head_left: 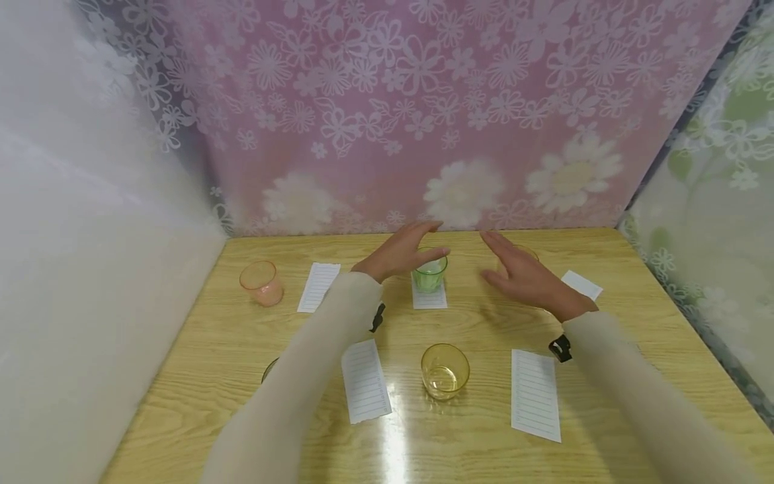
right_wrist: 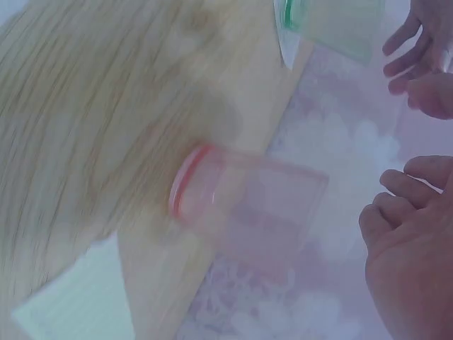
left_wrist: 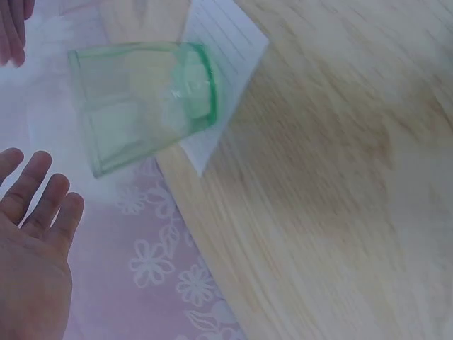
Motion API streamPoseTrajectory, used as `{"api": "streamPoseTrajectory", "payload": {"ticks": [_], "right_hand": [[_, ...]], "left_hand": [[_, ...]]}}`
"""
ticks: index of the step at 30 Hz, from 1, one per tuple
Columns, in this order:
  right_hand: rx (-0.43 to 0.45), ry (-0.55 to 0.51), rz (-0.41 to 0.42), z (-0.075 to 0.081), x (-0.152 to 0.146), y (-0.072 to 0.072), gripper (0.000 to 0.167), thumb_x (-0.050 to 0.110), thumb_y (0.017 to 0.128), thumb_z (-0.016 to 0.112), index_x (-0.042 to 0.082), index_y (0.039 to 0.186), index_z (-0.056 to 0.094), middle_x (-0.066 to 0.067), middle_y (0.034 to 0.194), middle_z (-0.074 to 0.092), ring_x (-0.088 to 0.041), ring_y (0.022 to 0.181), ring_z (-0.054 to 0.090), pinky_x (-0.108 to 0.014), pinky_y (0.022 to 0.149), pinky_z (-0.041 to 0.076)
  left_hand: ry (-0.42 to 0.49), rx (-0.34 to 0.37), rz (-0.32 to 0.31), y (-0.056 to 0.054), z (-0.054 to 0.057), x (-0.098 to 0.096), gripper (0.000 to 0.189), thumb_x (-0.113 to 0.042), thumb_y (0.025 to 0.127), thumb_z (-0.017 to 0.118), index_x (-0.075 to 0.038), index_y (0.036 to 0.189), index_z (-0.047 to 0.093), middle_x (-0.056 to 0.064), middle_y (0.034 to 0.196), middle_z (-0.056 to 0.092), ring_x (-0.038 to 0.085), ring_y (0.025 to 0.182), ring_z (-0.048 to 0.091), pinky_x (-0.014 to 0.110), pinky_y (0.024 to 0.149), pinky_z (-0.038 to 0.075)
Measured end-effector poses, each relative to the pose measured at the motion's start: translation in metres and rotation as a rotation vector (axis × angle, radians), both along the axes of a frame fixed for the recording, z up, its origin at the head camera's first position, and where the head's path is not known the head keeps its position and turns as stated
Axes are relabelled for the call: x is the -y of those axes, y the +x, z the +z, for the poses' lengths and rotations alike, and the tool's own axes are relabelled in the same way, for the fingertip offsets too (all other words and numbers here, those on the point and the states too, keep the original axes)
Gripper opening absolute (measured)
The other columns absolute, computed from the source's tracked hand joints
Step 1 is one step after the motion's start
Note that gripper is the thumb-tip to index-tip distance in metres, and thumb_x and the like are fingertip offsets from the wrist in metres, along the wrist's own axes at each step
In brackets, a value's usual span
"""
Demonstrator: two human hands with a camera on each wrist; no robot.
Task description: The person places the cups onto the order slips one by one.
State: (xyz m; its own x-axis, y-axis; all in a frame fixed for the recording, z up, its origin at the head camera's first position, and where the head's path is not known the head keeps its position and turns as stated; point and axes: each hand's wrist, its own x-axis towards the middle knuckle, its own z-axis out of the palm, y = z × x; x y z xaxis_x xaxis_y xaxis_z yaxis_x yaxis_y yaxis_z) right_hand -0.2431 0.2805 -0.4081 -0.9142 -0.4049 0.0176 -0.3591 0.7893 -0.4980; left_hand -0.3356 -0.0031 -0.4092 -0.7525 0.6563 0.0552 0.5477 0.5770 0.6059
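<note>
My left hand (head_left: 404, 254) hovers at the back of the table beside a green glass (head_left: 429, 277), its fingers extended and holding nothing. The green glass stands upright on a lined paper slip (head_left: 431, 302); in the left wrist view a gap shows between the glass (left_wrist: 141, 106) and the hand (left_wrist: 32, 276). My right hand (head_left: 523, 272) is raised, fingers loosely extended, in front of another glass (head_left: 527, 253) that it mostly hides. The right wrist view shows that glass as pinkish (right_wrist: 248, 205), standing on bare wood, apart from the hand (right_wrist: 417, 241).
On the table (head_left: 199, 403) stand a yellow glass (head_left: 444, 373) at front centre and an orange-pink glass (head_left: 263, 286) at back left. My left sleeve hides most of a dark-rimmed one (head_left: 269, 369). Lined slips (head_left: 365, 383) lie about. Floral cloth (head_left: 387, 121) hangs behind.
</note>
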Motion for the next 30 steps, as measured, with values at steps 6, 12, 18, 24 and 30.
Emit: {"api": "streamPoseTrajectory", "payload": {"ticks": [6,12,18,24,30], "right_hand": [[-0.026,-0.001,-0.040,0.005,-0.027,0.007,0.085,0.041,0.114,0.057,0.012,0.177,0.008,-0.022,0.183,0.006,-0.052,0.167,0.012,-0.078,0.125,0.022],[-0.068,0.025,-0.077,0.004,-0.057,0.012,0.087,0.034,0.113,0.062,0.006,0.176,0.009,-0.026,0.182,0.008,-0.054,0.165,0.013,-0.080,0.123,0.023],[-0.076,0.017,-0.108,-0.007,-0.086,0.017,0.088,0.032,0.112,0.063,0.000,0.174,0.009,-0.030,0.180,0.008,-0.055,0.165,0.010,-0.082,0.120,0.023],[-0.038,0.011,-0.128,-0.021,-0.109,0.023,0.091,0.034,0.113,0.062,0.001,0.175,0.004,-0.030,0.180,0.003,-0.056,0.166,0.004,-0.083,0.120,0.020],[-0.015,-0.004,-0.157,-0.031,-0.126,0.029,0.094,0.037,0.113,0.061,0.003,0.175,0.000,-0.030,0.181,-0.001,-0.056,0.166,0.000,-0.085,0.120,0.017]], "left_hand": [[-0.021,-0.014,-0.021,0.004,0.011,-0.015,0.072,-0.053,0.111,0.059,-0.022,0.172,0.035,0.003,0.170,0.047,0.023,0.162,0.036,0.049,0.136,0.027],[-0.033,-0.044,-0.063,0.007,0.020,-0.031,0.065,-0.047,0.113,0.059,-0.024,0.171,0.039,0.001,0.170,0.048,0.022,0.160,0.039,0.047,0.135,0.029],[-0.073,-0.095,-0.097,0.009,0.026,-0.046,0.055,-0.043,0.114,0.057,-0.024,0.166,0.048,-0.002,0.170,0.048,0.020,0.161,0.038,0.042,0.135,0.028],[-0.104,-0.093,-0.117,0.016,0.031,-0.062,0.051,-0.041,0.114,0.058,-0.024,0.163,0.052,0.000,0.171,0.045,0.022,0.162,0.035,0.039,0.131,0.035],[-0.159,-0.114,-0.127,0.017,0.034,-0.085,0.054,-0.042,0.112,0.063,-0.027,0.162,0.052,-0.003,0.171,0.045,0.020,0.163,0.034,0.035,0.130,0.037]]}}
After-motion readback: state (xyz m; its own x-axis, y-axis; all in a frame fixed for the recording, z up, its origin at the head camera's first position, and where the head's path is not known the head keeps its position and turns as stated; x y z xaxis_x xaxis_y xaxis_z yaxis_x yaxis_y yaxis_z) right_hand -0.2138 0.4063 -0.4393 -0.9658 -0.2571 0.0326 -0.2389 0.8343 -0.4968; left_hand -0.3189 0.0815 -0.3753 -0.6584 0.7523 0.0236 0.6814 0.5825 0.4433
